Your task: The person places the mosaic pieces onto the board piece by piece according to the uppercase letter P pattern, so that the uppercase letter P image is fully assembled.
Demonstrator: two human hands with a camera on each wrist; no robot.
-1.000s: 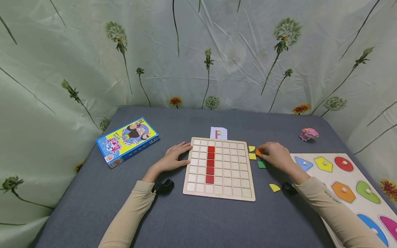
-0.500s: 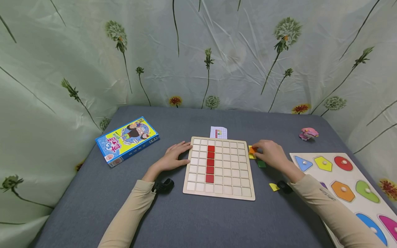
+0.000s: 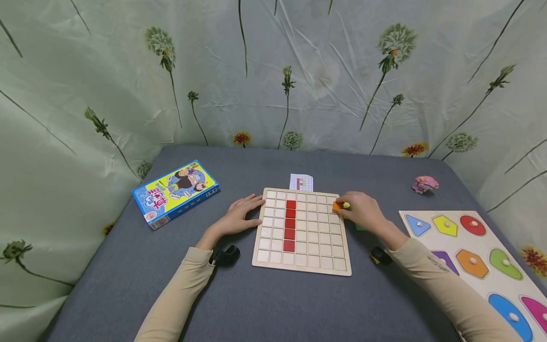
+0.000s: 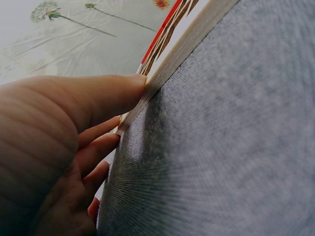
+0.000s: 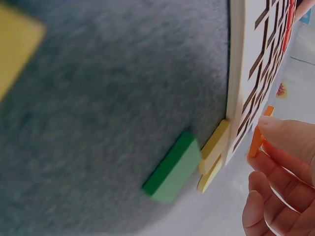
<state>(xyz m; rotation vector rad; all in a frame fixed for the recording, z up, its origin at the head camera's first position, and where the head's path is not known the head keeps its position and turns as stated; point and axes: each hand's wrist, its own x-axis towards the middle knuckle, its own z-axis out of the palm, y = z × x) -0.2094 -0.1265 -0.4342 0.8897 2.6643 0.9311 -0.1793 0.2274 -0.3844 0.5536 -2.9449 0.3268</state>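
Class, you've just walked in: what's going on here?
A person's right hand pinches an orange piece near the right edge of a gridded wooden board, while the left hand touches its left edge. Red squares fill part of one column. Yellow pieces and a green piece lie on the table to the board's right.

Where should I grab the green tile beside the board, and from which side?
Probably pinch the green tile by two opposite edges, coming from above and the side away from the board. It lies flat on the table, so only its edges offer a hold, and yellow tiles sit close on the board side.
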